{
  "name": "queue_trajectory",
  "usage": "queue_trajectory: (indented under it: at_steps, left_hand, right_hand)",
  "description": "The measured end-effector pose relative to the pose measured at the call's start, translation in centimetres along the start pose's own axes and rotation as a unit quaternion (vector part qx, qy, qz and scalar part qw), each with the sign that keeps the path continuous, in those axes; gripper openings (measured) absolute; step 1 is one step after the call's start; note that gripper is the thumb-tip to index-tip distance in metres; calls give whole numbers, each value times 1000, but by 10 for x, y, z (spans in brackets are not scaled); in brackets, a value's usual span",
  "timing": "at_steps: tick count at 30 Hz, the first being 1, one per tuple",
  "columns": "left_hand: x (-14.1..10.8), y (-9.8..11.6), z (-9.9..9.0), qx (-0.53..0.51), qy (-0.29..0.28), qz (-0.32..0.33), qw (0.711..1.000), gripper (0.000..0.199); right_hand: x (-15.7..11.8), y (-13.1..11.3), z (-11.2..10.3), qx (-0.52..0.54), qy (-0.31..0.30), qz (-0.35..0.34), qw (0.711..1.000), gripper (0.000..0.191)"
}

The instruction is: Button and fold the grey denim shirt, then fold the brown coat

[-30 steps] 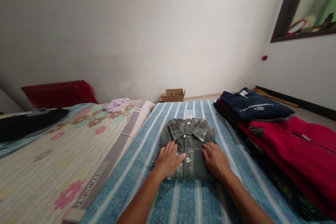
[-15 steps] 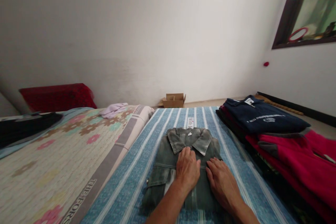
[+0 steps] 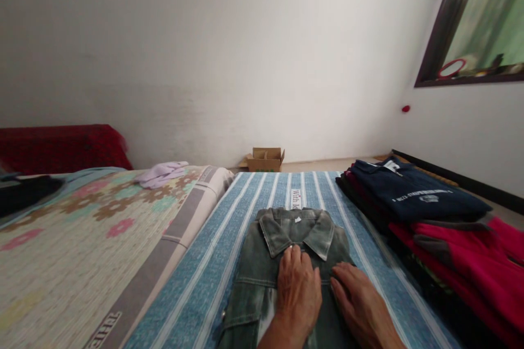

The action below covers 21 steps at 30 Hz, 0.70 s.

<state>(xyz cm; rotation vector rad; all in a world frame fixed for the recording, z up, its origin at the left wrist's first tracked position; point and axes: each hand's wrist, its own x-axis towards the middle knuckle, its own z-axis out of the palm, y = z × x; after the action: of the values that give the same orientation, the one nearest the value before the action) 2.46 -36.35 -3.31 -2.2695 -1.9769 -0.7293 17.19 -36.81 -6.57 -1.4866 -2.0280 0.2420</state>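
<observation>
A grey-green denim jacket lies folded, collar at the far end, on a blue and white striped cover. My left hand rests on its front just below the collar, fingers side by side and bent slightly down, thumb apart. To its right, my right hand lies over the right side of the jacket, fingers extended and thumb toward the middle. Neither hand lifts any cloth. The lower part of the jacket is partly hidden by the hands and cut off by the frame.
Folded clothes stand at the right, with a navy top and a red garment. To the left is a flowered bedcover bearing a lilac cloth. An open cardboard box sits by the wall.
The view has shifted, so the jacket and hands appear slightly lower. Both hands remain at nearly the same places on the jacket.
</observation>
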Motion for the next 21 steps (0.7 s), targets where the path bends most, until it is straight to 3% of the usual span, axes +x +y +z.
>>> queue_trajectory:
  at_steps: [3, 7, 12, 16, 21]
  left_hand:
    - [-1, -2, 3, -5, -7, 3, 1000, 24]
    - [0, -2, 4, -17, -31, -17, 999, 28]
    - [0, -3, 7, -28, -57, -28, 998, 32]
    - [-1, -5, 9, -31, -67, -33, 997, 34]
    - [-1, -5, 8, -30, -71, -28, 997, 33]
  right_hand:
    - [25, -6, -18, 24, 14, 1, 1000, 32]
    - [88, -18, -32, -78, -5, -7, 997, 31]
    - [160, -29, -15, -133, -95, -31, 986, 24]
    - [187, -30, 1, -141, -143, -37, 979, 21]
    - [210, -24, 3, -114, -217, -36, 969, 32]
